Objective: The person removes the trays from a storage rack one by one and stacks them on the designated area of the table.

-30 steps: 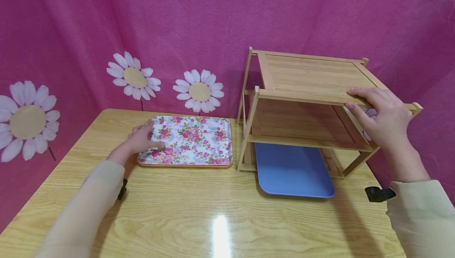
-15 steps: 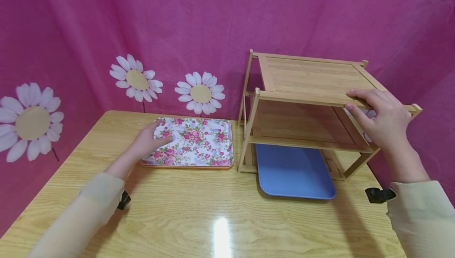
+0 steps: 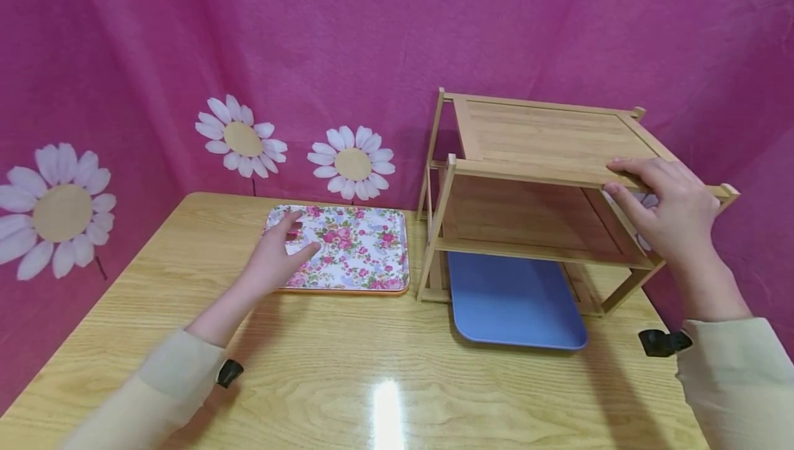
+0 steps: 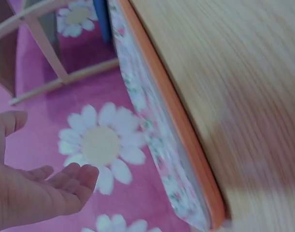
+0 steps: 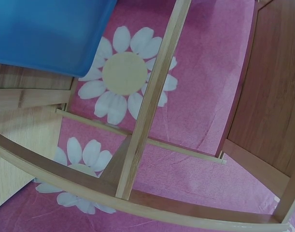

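the bamboo shelf rack (image 3: 546,160) is steadied by the grasping right hand (image 3: 673,209); the left hand (image 3: 279,257), fingers relaxed, is held over the floral tray (image 3: 360,250).

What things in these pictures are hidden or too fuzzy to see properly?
- Blue tray: in the head view its back part sits under the wooden rack, so how far it reaches is hidden.
- Left hand: the head view does not settle whether it touches the flowered tray; the left wrist view is blurred.
- Right hand: its fingers curl under the rack's top shelf, and the right wrist view misses the hand.
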{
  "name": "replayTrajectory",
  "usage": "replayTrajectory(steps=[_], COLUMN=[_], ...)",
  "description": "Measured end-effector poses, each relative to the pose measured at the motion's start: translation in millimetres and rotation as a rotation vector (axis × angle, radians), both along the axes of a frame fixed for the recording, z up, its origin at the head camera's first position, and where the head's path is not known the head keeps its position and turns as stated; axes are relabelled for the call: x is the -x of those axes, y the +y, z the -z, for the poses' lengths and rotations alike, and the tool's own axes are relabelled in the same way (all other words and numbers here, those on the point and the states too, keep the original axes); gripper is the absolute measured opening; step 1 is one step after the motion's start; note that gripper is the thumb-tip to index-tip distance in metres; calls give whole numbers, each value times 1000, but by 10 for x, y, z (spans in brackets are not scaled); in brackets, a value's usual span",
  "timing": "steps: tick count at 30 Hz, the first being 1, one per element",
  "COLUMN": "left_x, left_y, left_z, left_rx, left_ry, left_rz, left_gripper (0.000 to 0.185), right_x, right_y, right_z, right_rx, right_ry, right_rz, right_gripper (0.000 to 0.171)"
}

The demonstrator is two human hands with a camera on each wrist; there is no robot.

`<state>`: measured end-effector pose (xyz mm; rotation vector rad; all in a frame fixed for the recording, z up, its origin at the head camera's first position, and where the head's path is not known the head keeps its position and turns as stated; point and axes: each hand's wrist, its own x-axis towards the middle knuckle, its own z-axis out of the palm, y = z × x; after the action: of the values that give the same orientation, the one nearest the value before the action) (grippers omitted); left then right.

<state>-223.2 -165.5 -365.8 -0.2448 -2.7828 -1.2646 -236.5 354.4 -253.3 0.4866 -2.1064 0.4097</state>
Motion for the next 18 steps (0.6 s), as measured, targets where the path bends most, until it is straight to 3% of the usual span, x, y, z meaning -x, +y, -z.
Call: replayTrajectory(steps=[12, 18], left_x=[-407, -565], left_y=[459, 718], left_z=[-126, -151], left_rx=[-75, -147], left_ry=[38, 68], left_rz=[72, 140], left_gripper=[66, 63], right_x=[-9, -22], right_y=[-11, -25], right_z=[2, -6], right_rx=[17, 10], right_ry=[-13, -9], right_rz=[14, 16], right_gripper=[35, 35])
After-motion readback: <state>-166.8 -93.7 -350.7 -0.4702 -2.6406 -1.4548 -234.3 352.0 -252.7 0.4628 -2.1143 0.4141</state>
